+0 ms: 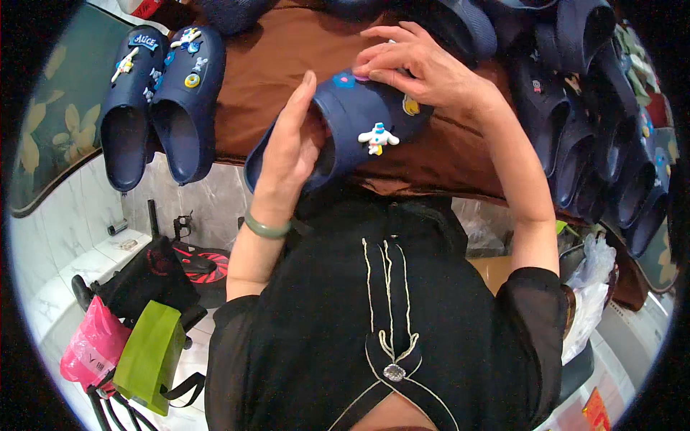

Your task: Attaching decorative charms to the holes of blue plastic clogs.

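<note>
Head view: I note navy clog on brown table, at near edge, just ahead of torso. Left hand inside opening, fingers extended, bracing clog, not clenched. Right hand on toe, fingertips pinched on pink charm. White charm and yellow charm already seated.

Judgement: charm-fitting step under way. Next move calls for firm press into hole, left hand backing from within.

Finished pair far left; clog row right.

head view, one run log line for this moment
left hand inside navy clog opening, bracing | right hand pressing on toe top | white figure charm fitted | decorated clog pair left on brown table
</note>
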`<action>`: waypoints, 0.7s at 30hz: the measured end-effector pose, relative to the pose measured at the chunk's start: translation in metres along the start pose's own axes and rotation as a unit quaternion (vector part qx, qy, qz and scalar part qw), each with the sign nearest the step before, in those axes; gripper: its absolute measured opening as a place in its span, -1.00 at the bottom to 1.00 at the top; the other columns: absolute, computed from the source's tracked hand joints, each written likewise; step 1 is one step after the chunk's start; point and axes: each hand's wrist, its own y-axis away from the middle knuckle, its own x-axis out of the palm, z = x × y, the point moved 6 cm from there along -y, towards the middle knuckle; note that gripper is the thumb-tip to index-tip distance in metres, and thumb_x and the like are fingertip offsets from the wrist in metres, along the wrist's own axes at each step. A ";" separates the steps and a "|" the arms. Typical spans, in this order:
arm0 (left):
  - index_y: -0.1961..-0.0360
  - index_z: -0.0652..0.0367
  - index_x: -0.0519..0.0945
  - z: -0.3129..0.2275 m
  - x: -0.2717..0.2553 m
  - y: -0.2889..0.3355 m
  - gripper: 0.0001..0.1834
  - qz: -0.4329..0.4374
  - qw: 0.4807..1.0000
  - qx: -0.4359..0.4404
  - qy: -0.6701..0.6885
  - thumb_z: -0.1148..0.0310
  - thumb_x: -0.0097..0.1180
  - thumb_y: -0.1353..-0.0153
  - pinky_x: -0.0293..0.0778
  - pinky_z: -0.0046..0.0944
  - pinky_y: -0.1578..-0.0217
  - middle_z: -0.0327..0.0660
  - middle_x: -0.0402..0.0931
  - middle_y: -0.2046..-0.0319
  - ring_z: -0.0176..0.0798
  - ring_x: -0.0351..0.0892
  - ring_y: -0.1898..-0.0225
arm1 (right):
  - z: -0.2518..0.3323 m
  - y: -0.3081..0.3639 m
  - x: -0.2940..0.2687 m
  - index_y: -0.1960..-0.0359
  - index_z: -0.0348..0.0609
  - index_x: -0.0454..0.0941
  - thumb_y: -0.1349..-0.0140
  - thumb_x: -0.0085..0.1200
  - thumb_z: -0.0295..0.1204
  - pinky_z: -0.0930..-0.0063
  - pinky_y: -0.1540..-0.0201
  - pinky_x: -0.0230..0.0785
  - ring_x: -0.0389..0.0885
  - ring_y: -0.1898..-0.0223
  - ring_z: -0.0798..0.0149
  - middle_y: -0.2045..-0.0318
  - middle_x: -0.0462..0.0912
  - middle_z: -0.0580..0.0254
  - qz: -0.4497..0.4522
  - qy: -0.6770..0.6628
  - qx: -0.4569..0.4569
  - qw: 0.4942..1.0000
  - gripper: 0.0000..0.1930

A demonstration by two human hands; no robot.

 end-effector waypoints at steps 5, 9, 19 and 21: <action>-0.01 0.37 0.46 0.013 -0.021 -0.013 -0.62 -0.070 0.997 -0.010 0.007 0.31 0.05 -0.26 0.42 -0.16 -0.09 -0.03 0.54 0.03 -0.14 0.55 0.01 | 0.000 0.010 0.004 0.07 0.08 0.62 -0.29 0.03 -0.27 -0.24 -0.27 -0.08 0.32 -0.26 0.15 0.02 0.62 0.40 0.029 0.040 -0.020 0.999 -0.77; 0.07 0.40 0.49 0.016 -0.030 -0.016 -0.68 -0.078 0.997 0.018 0.022 0.40 0.06 -0.21 0.43 -0.16 -0.08 -0.04 0.55 0.08 -0.15 0.56 0.05 | 0.006 0.015 0.004 0.06 0.09 0.61 -0.25 0.05 -0.34 -0.24 -0.26 -0.06 0.31 -0.26 0.15 -0.01 0.60 0.41 0.005 0.060 -0.021 0.998 -0.76; -0.15 0.25 0.37 0.008 0.017 -0.004 -0.56 0.062 0.978 0.063 -0.188 0.30 0.01 -0.29 0.36 -0.24 -0.11 -0.20 0.43 -0.05 -0.31 0.43 -0.07 | 0.031 0.022 0.007 0.02 0.01 0.54 -0.07 0.07 -0.47 -0.19 -0.25 -0.03 0.38 -0.16 0.19 0.03 0.56 0.36 -0.100 0.207 0.006 0.973 -0.63; -0.20 0.20 0.32 0.011 0.021 0.008 -0.47 0.100 0.947 0.086 -0.293 0.39 0.13 -0.20 0.36 -0.26 -0.09 -0.25 0.39 -0.04 -0.33 0.39 -0.07 | 0.042 0.025 0.003 0.04 -0.01 0.53 -0.09 0.05 -0.46 -0.21 -0.26 -0.05 0.38 -0.16 0.14 0.01 0.54 0.32 -0.139 0.197 0.013 0.970 -0.66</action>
